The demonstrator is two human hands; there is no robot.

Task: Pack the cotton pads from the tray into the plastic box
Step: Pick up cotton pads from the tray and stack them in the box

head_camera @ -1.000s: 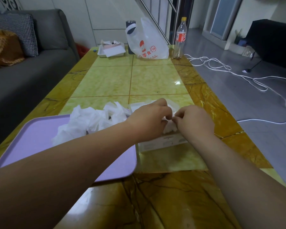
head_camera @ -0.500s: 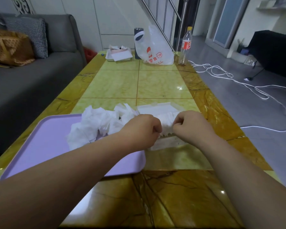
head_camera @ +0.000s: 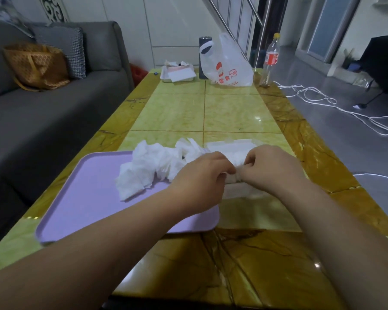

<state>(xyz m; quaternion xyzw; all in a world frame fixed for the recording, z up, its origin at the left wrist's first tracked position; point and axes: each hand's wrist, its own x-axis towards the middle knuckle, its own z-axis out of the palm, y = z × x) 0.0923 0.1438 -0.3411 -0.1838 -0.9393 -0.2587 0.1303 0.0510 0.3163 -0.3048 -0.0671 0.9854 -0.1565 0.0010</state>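
A glossy yellow-green marble tabletop runs away from the camera in a living room with a grey tiled floor.

A lilac tray lies on the near part of the tabletop. Loose white cotton pads sit in a crumpled heap on the tray's far right part, some spilling over its far edge. The clear plastic box stands on the tabletop just right of the tray, touching or almost touching its right rim, with its lid open towards the far side.

Both hands meet over the box, just right of the tray. The left hand and the right hand have their fingers curled, and together they pinch a small bunch of pads from either side. Whether the bunch already rests inside the box cannot be told.

Well beyond the tray, at the tabletop's far end, stand a white carrier bag with red print, a dark tumbler, a clear bottle with a red label, and a white dish of papers. Left of the tray is a grey sofa with an orange bag and a checked cushion. Far right of the tray, a white cable trails over the floor.
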